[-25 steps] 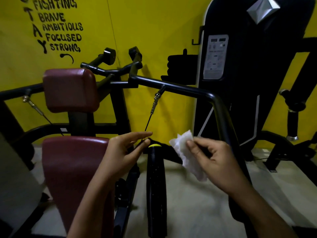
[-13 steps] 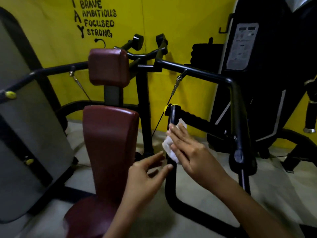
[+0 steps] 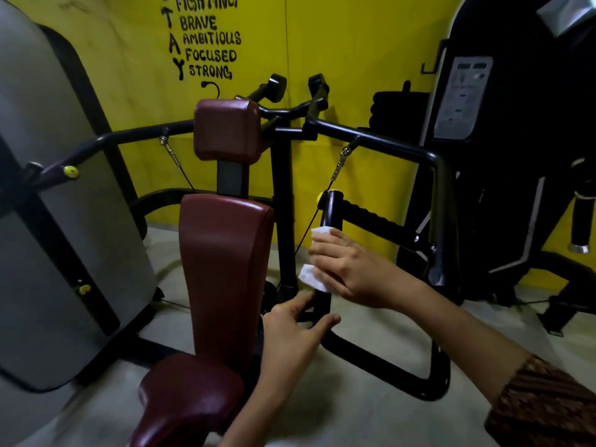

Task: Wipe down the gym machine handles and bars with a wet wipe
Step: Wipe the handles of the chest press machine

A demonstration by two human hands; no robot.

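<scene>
"Head view, entry one: the wipe?"

"Wet wipe, white, crumpled. Wrapped about the middle of the upright black handle, below its top end. Corners show above and below the fingers."

"Held by?"

"Right hand, fingers curled round wipe and handle together, pressing the one to the other. Patterned sleeve at the forearm."

"Other hand?"

"Left hand, just under the right. Finger and thumb spread either side of the same bar's lower stretch, holding nothing. Contact with the bar cannot be told."

"Attached fittings?"

"Ribbed horizontal grip, branching right from the handle's top. Yellow end cap behind that top. Thin cable running down past its left side."

"Surroundings?"

"Maroon back pad left of the handle, head pad above it, seat below. Grey shroud at far left. Yellow wall behind, lettered in black."
</scene>
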